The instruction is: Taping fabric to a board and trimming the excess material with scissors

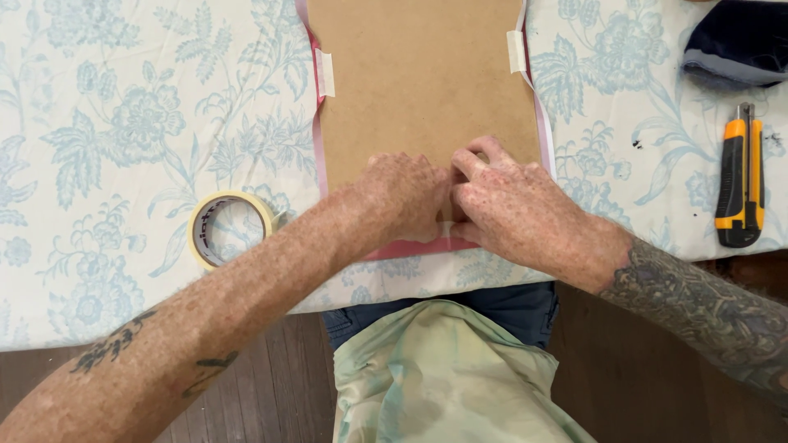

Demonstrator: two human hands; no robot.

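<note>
Brown board: a flat fibreboard panel [423,82] lies on the bench [123,123], which is covered with a white cloth printed in pale blue flowers; a pink sheet [410,248] shows under its near and left edges.
Left hand: the left hand [402,197] rests knuckles-up on the panel's near edge, fingers curled down and pressing; what is under them is hidden.
Right hand: the right hand [513,205] touches the left, fingertips bent and pressing at the same spot; whether they pinch a strip of tape I cannot tell.
Tape tabs: two pale pieces [326,72] [515,51] already bridge the panel's side edges.
Nearby: a roll of masking tape [232,227] sits just left of the arms; a yellow and black utility knife [739,180] lies well apart on the right; a dark folded cloth [735,41] is at the far right corner.
Risk: uneven pressure could probably crease the pink sheet or shift the panel; a forearm could nudge the roll off the bench edge.
</note>
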